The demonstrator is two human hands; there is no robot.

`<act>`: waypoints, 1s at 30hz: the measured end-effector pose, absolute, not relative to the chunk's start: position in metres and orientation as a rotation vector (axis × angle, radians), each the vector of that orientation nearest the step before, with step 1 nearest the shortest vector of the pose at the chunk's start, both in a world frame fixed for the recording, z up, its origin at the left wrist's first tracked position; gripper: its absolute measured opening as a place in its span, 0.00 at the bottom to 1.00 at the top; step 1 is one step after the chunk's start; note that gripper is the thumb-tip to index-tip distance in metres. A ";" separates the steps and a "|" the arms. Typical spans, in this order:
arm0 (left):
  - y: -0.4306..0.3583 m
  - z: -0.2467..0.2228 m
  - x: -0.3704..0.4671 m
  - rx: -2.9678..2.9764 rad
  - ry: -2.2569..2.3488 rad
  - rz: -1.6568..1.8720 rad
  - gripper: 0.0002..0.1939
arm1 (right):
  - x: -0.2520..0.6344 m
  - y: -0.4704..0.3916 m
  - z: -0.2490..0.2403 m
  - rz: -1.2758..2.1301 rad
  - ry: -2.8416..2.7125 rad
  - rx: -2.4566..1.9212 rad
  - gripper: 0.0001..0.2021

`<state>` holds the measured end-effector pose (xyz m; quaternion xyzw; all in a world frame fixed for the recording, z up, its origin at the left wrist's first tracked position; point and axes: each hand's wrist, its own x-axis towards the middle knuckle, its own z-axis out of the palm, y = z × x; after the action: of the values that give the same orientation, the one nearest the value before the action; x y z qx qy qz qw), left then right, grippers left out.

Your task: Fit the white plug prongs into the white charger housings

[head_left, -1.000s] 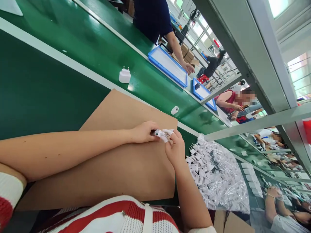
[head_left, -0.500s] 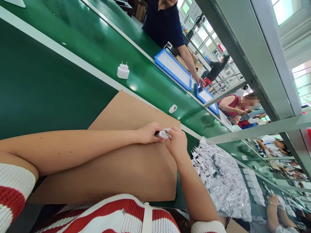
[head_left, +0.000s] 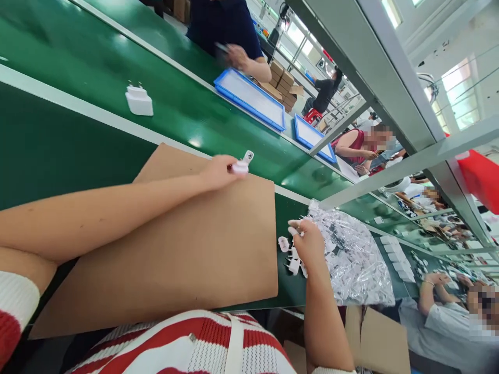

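Note:
My left hand point(head_left: 220, 173) is closed around a white plastic charger piece point(head_left: 240, 167) above the far edge of the brown cardboard sheet point(head_left: 202, 234). Just behind it, on the green conveyor belt point(head_left: 171, 111), sits another small white charger point(head_left: 248, 157), partly covered. My right hand point(head_left: 310, 243) is off the cardboard's right side, thumb and fingers pinched on a small white plastic piece point(head_left: 292, 229), slightly blurred. Below those fingertips lie several loose white plug adapters point(head_left: 293, 266), beside a clear plastic bag point(head_left: 356, 259) full of similar pieces.
A white charger point(head_left: 139, 101) stands on the belt with its pins up. Across it are blue-rimmed trays point(head_left: 249, 98) and a co-worker in a dark shirt point(head_left: 222, 26). Metal frame bars point(head_left: 374, 176) slant overhead at right. White boxes point(head_left: 397, 259) lie beyond the bag.
My hands have parted. The right has gone from the left hand to the loose plugs by the bag. The left keeps a charger piece. The chargers on the belt appear further left.

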<state>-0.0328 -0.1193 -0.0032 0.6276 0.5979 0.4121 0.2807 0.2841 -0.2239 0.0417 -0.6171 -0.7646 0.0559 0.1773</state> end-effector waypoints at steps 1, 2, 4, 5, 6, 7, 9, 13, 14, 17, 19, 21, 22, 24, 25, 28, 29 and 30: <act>-0.104 -0.002 -0.041 1.668 1.673 1.116 0.19 | 0.295 -0.232 0.042 0.137 -2.209 -1.833 0.12; -0.088 -0.001 -0.050 1.644 1.750 1.128 0.21 | 0.302 -0.240 0.040 0.117 -2.252 -1.898 0.13; -0.060 -0.003 -0.067 1.573 1.930 1.145 0.25 | 0.307 -0.252 0.035 0.097 -2.324 -1.944 0.14; -0.049 -0.005 -0.075 1.538 1.992 1.151 0.27 | 0.306 -0.255 0.032 0.093 -2.346 -1.939 0.15; -0.041 -0.008 -0.080 1.501 2.046 1.153 0.30 | 0.304 -0.257 0.028 0.091 -2.358 -1.926 0.16; -0.036 -0.011 -0.085 1.471 2.083 1.149 0.34 | 0.302 -0.258 0.025 0.094 -2.356 -1.912 0.17; -0.034 -0.016 -0.087 1.428 2.148 1.164 0.43 | 0.299 -0.257 0.021 0.157 -2.308 -1.875 0.15; -0.049 -0.017 -0.069 1.527 2.243 1.450 0.45 | 0.292 -0.254 0.019 0.527 -2.017 -1.689 0.14; -0.053 -0.016 -0.062 1.619 2.207 1.490 0.40 | 0.288 -0.253 0.020 0.624 -1.936 -1.643 0.14; -0.056 -0.013 -0.045 1.842 2.075 1.337 0.35 | 0.273 -0.252 0.021 0.823 -1.774 -1.603 0.18; -0.052 -0.011 -0.040 1.773 2.131 1.151 0.41 | 0.262 -0.251 0.023 0.874 -1.756 -1.600 0.20; -0.048 -0.007 -0.039 1.663 2.172 0.974 0.38 | 0.254 -0.249 0.023 0.895 -1.789 -1.600 0.19; -0.048 -0.005 -0.039 1.640 2.162 0.925 0.33 | 0.251 -0.249 0.023 0.912 -1.798 -1.611 0.19; -0.052 0.000 -0.038 1.682 2.086 0.894 0.23 | 0.249 -0.248 0.022 0.976 -1.784 -1.653 0.19; -0.058 0.002 -0.036 1.727 2.030 0.903 0.21 | 0.250 -0.248 0.022 1.007 -1.776 -1.680 0.18; -0.090 0.005 -0.025 1.846 1.802 0.920 0.19 | 0.253 -0.248 0.019 0.973 -1.897 -1.708 0.14; -0.105 0.005 -0.020 1.862 1.706 0.917 0.19 | 0.254 -0.248 0.019 0.928 -1.986 -1.686 0.14; -0.121 0.005 -0.015 1.868 1.612 0.911 0.20 | 0.255 -0.248 0.018 0.867 -2.081 -1.655 0.14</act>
<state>-0.0147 -0.1214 0.0051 0.6871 0.5930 0.3351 0.2528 0.2552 -0.2481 0.0182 -0.5829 -0.7330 0.3055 0.1719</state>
